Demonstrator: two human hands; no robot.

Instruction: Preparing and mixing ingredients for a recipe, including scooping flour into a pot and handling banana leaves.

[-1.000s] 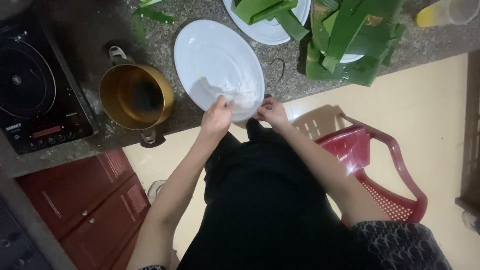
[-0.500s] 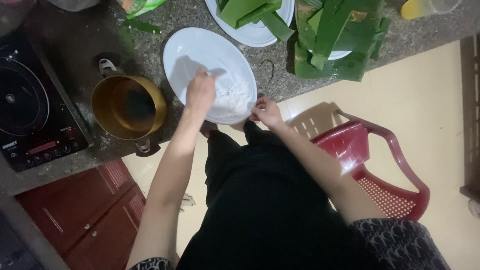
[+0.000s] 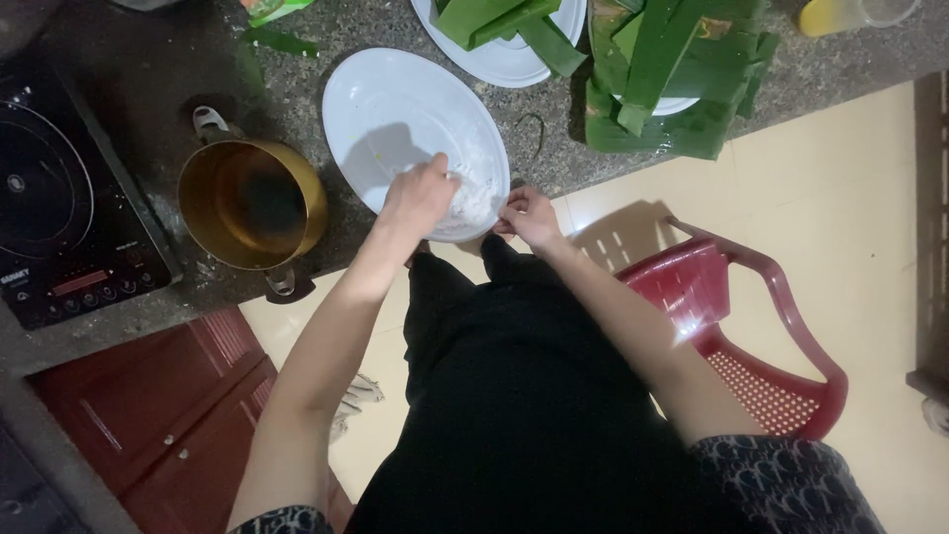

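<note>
A large white oval bowl [image 3: 395, 109] sits on the dark stone counter, holding a patch of white dough or flour at its near side. My left hand [image 3: 420, 193] is inside the bowl, fingers curled into the white mass [image 3: 473, 203]. At the bowl's near rim my right hand [image 3: 529, 216] pinches the edge and steadies it.
A brass-coloured pot [image 3: 252, 203] with handles stands left of the bowl, beside a black induction hob [image 3: 59, 198]. White plates with green leaf strips [image 3: 662, 79] lie behind the bowl. A red plastic chair [image 3: 751, 326] stands on the tiled floor at right; red cabinet doors [image 3: 148, 415] are below the counter.
My left hand went from the bowl's near rim into the bowl and now works the white mass. My right hand stays on the rim.
</note>
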